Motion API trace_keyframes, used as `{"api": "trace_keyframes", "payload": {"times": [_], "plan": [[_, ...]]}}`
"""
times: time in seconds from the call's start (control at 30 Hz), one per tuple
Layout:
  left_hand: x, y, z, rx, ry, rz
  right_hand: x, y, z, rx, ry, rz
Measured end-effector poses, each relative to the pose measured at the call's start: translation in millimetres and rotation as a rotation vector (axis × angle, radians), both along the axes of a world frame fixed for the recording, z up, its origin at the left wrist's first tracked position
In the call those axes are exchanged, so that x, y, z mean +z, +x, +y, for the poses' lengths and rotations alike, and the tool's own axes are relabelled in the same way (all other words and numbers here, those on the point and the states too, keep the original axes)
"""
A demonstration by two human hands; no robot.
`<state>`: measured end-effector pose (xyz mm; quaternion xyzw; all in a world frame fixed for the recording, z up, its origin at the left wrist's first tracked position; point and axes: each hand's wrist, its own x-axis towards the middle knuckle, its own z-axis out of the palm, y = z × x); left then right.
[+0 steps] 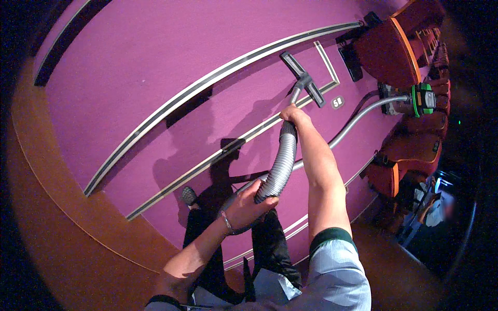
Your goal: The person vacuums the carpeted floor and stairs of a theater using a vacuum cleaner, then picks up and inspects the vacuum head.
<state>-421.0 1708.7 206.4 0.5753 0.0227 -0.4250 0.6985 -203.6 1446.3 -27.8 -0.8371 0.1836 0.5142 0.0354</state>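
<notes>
My right hand (294, 114) is closed around the upper end of a vacuum cleaner's wand (296, 95), just above the hose cuff. The wide floor nozzle (304, 79) lies on the purple carpet (249, 66), between a curved step edge and a straight strip. My left hand (249, 208), with a bracelet at the wrist, grips the grey ribbed hose (281, 161) lower down, near my legs. Behind my right arm the hose continues to the green and grey vacuum cleaner body (424, 100) at the right.
Black-and-white step nosings (218, 83) cross the carpet. Red upholstered seats (385, 50) with orange edges line the right side, beside the vacuum cleaner. A round floor marker (337, 102) bears writing. A brown wall (58, 186) curves along the left. Another person (435, 212) is at the far right.
</notes>
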Motion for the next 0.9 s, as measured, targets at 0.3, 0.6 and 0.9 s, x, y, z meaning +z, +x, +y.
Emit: {"api": "trace_keyframes", "payload": {"times": [0.3, 0.6, 0.9], "plan": [[-32, -97, 113, -0.028, 0.039, 0.053, -8, -94, 110, -0.163, 0.011, -0.100], [-66, -221, 222, -0.064, 0.177, 0.010, 56, -200, 285, -0.167, 0.020, 0.036], [-48, -299, 250, -0.217, 0.210, 0.080, 62, -307, 300, -0.256, 0.358, -0.170]]}}
